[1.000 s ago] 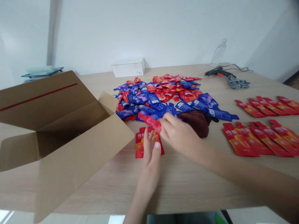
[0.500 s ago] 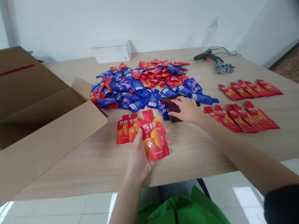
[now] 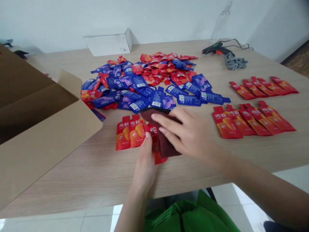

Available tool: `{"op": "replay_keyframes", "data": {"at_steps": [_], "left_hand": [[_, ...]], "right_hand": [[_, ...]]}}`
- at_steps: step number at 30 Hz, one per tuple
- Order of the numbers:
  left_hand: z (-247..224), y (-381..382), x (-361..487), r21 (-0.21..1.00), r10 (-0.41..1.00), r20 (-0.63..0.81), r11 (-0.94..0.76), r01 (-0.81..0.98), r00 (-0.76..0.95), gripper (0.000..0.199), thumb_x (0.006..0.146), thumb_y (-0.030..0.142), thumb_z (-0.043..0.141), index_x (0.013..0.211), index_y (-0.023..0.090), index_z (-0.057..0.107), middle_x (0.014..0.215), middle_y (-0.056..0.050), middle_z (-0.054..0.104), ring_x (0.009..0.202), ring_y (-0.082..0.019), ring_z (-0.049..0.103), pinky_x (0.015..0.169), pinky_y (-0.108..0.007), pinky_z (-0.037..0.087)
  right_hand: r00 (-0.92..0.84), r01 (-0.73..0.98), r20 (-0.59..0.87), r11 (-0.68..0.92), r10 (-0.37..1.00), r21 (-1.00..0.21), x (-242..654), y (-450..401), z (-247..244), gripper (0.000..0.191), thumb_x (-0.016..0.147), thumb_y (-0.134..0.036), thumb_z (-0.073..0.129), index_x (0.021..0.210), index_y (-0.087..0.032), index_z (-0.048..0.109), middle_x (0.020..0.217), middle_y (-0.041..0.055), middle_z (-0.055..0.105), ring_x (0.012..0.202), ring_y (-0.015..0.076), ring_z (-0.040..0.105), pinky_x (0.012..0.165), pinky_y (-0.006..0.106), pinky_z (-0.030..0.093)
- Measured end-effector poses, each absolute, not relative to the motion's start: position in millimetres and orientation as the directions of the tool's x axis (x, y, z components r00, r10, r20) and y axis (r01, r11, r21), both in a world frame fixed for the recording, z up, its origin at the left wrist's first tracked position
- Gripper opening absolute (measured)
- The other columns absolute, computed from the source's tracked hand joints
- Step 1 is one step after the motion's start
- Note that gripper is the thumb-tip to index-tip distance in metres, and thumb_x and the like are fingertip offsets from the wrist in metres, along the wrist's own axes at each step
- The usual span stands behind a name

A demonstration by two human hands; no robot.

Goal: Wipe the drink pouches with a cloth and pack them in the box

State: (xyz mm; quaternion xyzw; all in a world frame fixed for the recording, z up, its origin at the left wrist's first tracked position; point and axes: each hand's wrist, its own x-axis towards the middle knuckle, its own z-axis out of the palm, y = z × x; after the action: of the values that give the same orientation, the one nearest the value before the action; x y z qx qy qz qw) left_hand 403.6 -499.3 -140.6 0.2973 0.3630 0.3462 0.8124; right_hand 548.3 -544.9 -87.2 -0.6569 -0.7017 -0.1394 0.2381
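Note:
My left hand [image 3: 146, 161] grips a red pouch [image 3: 153, 129] printed with orange fruit, thumb on its front. Over that pouch lies a dark maroon cloth [image 3: 166, 143], held by my right hand [image 3: 188, 132], which presses it against the pouch's face. Much of the pouch is covered by the cloth and my fingers. Just left of it, two red pouches [image 3: 130, 132] lie side by side on the table. Beyond my hands spreads a heap of blue pouches [image 3: 140, 82] and red pouches [image 3: 159, 71].
An open cardboard box [image 3: 48, 125] stands at the left. On the right, red pouches [image 3: 251, 119] lie in two overlapping rows. A white box [image 3: 106, 45], a glue gun [image 3: 217, 48], a grey cloth [image 3: 235, 61] and a clear bottle [image 3: 220, 22] are at the back.
My right hand has picked up the maroon cloth from beside the blue pouches and brought it left and nearer, onto the red pouch. My left hand still holds that pouch.

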Motion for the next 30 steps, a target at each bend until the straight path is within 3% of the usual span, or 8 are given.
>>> {"op": "replay_keyframes", "data": {"at_steps": [4,10,13,16,20,23,26,30], "left_hand": [[-140.1,-496.9,396.5,0.808,0.859,-0.338,0.475,-0.349,0.386,0.041,0.094,0.041,0.060,0.129,0.021,0.063,0.129,-0.007,0.070,0.129,-0.025,0.057,0.106,-0.036,0.047],[-126.0,-497.1,393.0,0.721,0.777,-0.452,0.607,-0.333,0.437,0.041,0.092,0.041,0.062,0.121,0.014,0.066,0.116,-0.013,0.074,0.113,-0.028,0.068,0.098,-0.044,0.053],[-130.9,-498.2,392.9,0.789,0.839,-0.354,0.506,-0.349,0.414,0.035,0.093,0.039,0.061,0.120,0.018,0.068,0.123,-0.010,0.072,0.126,-0.027,0.060,0.105,-0.041,0.049],[-135.1,-498.2,388.4,0.836,0.869,-0.299,0.438,-0.331,0.394,0.033,0.093,0.037,0.061,0.121,0.022,0.068,0.127,-0.007,0.071,0.134,-0.026,0.053,0.109,-0.038,0.045],[-127.9,-497.5,384.1,0.733,0.774,-0.444,0.603,-0.314,0.451,0.036,0.094,0.040,0.058,0.121,0.016,0.067,0.119,-0.011,0.074,0.125,-0.028,0.061,0.104,-0.044,0.050],[-122.4,-497.7,389.1,0.665,0.736,-0.455,0.655,-0.360,0.500,0.037,0.095,0.041,0.058,0.122,0.017,0.066,0.117,-0.011,0.074,0.119,-0.028,0.065,0.102,-0.044,0.052],[-122.3,-495.8,397.4,0.661,0.770,-0.403,0.618,-0.425,0.494,0.037,0.096,0.039,0.056,0.125,0.019,0.065,0.120,-0.009,0.073,0.121,-0.025,0.064,0.104,-0.039,0.050],[-122.3,-486.3,399.6,0.683,0.814,-0.404,0.572,-0.454,0.417,0.041,0.098,0.041,0.049,0.122,0.013,0.067,0.120,-0.012,0.073,0.121,-0.026,0.064,0.102,-0.037,0.051]], "right_hand": [[-0.072,0.992,0.496,0.116,0.865,-0.059,535.8,-538.3,-107.3,0.036,0.100,-0.028,0.045,0.130,-0.034,0.066,0.095,0.0084,0.064,0.082,0.0232,0.059,0.064,0.036,0.043],[0.073,0.987,0.510,0.012,0.857,-0.162,553.4,-541.9,-105.4,0.038,0.097,-0.028,0.049,0.131,-0.023,0.064,0.100,0.0097,0.067,0.088,0.0253,0.062,0.069,0.039,0.047],[0.016,0.979,0.520,0.093,0.854,-0.183,541.9,-544.6,-96.7,0.048,0.096,-0.031,0.048,0.142,-0.020,0.054,0.101,0.0103,0.068,0.088,0.0263,0.062,0.072,0.043,0.045],[-0.055,0.973,0.464,0.152,0.884,-0.174,534.1,-542.5,-98.6,0.044,0.096,-0.029,0.048,0.138,-0.022,0.058,0.103,0.0086,0.070,0.087,0.0257,0.063,0.072,0.044,0.043],[0.087,0.937,0.455,0.082,0.886,-0.338,545.1,-541.2,-102.4,0.035,0.093,-0.024,0.052,0.124,-0.020,0.068,0.099,0.0075,0.070,0.090,0.0249,0.065,0.079,0.043,0.048],[0.165,0.904,0.478,0.061,0.863,-0.422,546.1,-543.2,-94.1,0.038,0.094,-0.025,0.050,0.129,-0.022,0.065,0.098,0.0087,0.066,0.090,0.0246,0.064,0.079,0.042,0.053],[0.128,0.904,0.451,0.083,0.883,-0.419,528.4,-544.4,-89.7,0.041,0.095,-0.025,0.048,0.133,-0.027,0.063,0.113,0.0120,0.060,0.090,0.0244,0.063,0.076,0.042,0.056],[-0.016,0.899,0.374,0.177,0.927,-0.401,497.7,-554.2,-108.4,0.044,0.092,-0.019,0.047,0.133,-0.026,0.063,0.132,0.0137,0.054,0.099,0.0255,0.063,0.071,0.040,0.057]]}}
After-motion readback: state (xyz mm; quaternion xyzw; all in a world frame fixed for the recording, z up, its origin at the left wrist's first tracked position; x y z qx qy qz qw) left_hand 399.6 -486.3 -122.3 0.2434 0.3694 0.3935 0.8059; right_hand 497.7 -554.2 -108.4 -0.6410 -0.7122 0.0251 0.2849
